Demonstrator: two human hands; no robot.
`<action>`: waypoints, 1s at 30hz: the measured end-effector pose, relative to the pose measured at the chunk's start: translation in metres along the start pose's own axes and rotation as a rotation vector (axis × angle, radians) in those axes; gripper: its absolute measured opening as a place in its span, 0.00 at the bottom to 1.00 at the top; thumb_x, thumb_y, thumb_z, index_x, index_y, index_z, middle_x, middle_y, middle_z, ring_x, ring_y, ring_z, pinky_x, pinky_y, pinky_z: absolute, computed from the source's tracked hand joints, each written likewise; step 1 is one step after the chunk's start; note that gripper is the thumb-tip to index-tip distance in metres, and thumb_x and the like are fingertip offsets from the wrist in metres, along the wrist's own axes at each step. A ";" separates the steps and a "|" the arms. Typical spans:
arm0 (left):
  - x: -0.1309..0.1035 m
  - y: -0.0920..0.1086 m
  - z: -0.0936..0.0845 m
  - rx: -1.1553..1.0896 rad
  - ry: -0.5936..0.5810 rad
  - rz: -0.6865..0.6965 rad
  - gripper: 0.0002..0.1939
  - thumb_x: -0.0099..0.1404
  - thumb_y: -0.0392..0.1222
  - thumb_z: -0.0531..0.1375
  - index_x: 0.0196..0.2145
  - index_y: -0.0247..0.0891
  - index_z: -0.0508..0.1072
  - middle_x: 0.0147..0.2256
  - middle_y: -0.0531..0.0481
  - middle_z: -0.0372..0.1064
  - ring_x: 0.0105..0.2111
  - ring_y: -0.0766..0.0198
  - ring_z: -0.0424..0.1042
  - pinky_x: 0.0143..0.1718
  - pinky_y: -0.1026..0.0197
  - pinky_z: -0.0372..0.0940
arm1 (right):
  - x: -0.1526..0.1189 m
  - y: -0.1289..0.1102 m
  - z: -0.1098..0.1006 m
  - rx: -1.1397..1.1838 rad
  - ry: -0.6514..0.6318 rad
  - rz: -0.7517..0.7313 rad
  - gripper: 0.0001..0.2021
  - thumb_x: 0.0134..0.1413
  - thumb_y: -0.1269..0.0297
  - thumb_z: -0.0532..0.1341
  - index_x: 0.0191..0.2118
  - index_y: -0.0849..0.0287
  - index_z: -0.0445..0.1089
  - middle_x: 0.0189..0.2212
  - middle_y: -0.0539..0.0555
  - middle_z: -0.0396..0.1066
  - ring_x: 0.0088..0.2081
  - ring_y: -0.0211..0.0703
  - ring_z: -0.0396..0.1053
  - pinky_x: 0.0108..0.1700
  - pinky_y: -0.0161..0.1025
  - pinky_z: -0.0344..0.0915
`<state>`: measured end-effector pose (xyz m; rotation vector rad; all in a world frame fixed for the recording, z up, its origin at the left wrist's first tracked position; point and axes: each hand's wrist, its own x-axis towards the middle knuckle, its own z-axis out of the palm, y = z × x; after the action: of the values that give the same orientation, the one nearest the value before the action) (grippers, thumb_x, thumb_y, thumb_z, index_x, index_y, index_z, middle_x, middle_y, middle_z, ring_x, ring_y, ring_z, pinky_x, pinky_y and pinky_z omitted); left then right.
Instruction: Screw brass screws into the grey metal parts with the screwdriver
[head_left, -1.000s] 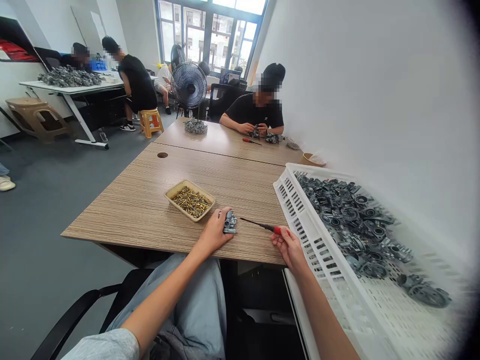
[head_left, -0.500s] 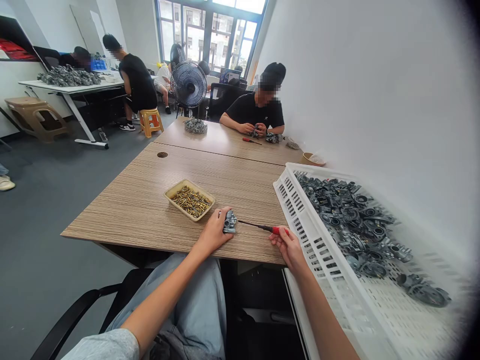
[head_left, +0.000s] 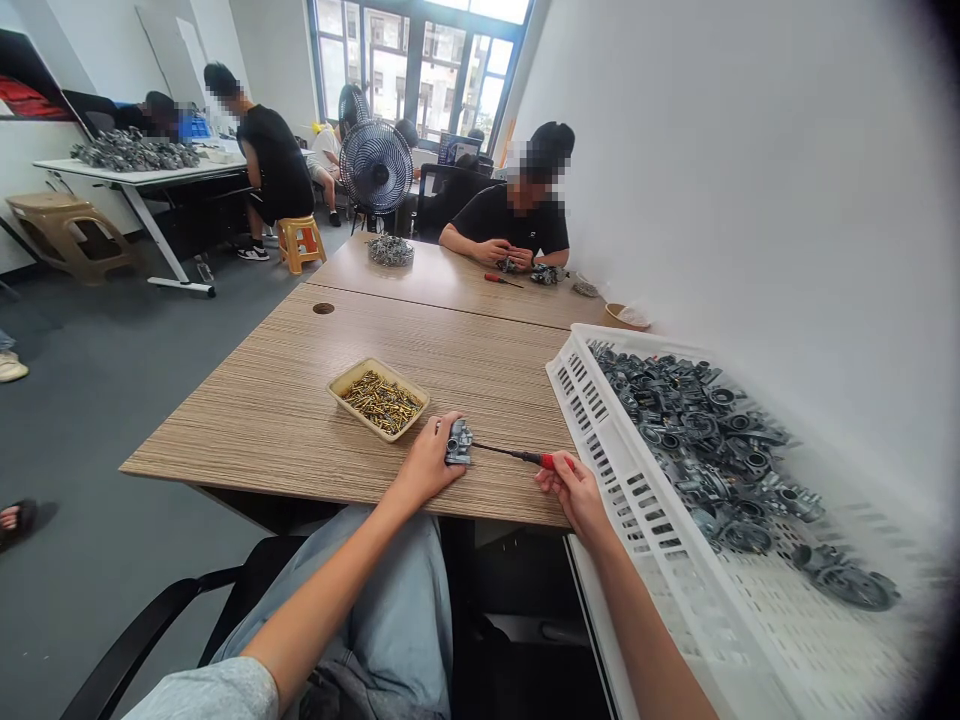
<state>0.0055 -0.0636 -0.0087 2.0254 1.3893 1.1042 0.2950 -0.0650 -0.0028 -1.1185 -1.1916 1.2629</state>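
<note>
Near the table's front edge, my left hand (head_left: 429,462) is closed around a grey metal carburetor (head_left: 459,443), its fingers behind the part and its thumb at the near side. My right hand (head_left: 571,490) grips the red handle of a screwdriver (head_left: 546,460). The dark shaft points left, and its tip meets the carburetor's right side; whether it sits in a screw is too small to tell. Just beyond my left hand stands a beige tray (head_left: 341,400) of small brass-coloured threaded parts (head_left: 382,402).
A white slotted crate (head_left: 637,480) full of carburetors (head_left: 690,420) stands at the right, against the wall. Across the wood-grain table (head_left: 247,400), a co-worker (head_left: 510,215) handles a similar part. A second red screwdriver (head_left: 499,279) and a pile of metal parts (head_left: 390,251) lie there.
My right hand and the screwdriver have shifted slightly left, bringing the tip closer against the carburetor. The left hand's grip looks the same. A foot has appeared at the far left.
</note>
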 end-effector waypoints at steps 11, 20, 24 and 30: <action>0.000 0.001 -0.001 0.003 0.001 0.001 0.43 0.56 0.32 0.65 0.66 0.45 0.55 0.54 0.43 0.63 0.54 0.52 0.68 0.59 0.49 0.66 | 0.001 0.002 -0.001 0.024 0.032 0.028 0.20 0.55 0.42 0.71 0.34 0.56 0.75 0.27 0.53 0.76 0.26 0.42 0.70 0.29 0.38 0.67; -0.001 0.002 -0.001 0.001 -0.002 -0.001 0.42 0.56 0.32 0.65 0.66 0.43 0.57 0.54 0.43 0.64 0.55 0.52 0.69 0.58 0.50 0.66 | 0.002 0.004 -0.004 0.055 0.022 0.042 0.19 0.54 0.43 0.72 0.35 0.56 0.76 0.27 0.53 0.76 0.27 0.41 0.70 0.30 0.38 0.67; -0.001 0.001 0.000 0.001 -0.003 -0.002 0.42 0.56 0.32 0.65 0.66 0.43 0.57 0.54 0.42 0.63 0.55 0.52 0.68 0.58 0.50 0.66 | 0.002 0.003 -0.004 0.100 0.050 0.029 0.19 0.52 0.43 0.73 0.35 0.55 0.76 0.29 0.53 0.77 0.30 0.42 0.72 0.30 0.37 0.67; 0.000 0.001 -0.001 -0.002 -0.009 0.004 0.42 0.56 0.32 0.65 0.65 0.43 0.57 0.55 0.42 0.63 0.56 0.51 0.68 0.59 0.49 0.65 | 0.001 -0.001 0.001 0.010 0.003 0.033 0.20 0.54 0.42 0.71 0.34 0.56 0.76 0.27 0.53 0.76 0.26 0.41 0.70 0.31 0.38 0.68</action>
<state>0.0049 -0.0640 -0.0070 2.0307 1.3801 1.0968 0.2944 -0.0644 -0.0021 -1.1359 -1.1680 1.2904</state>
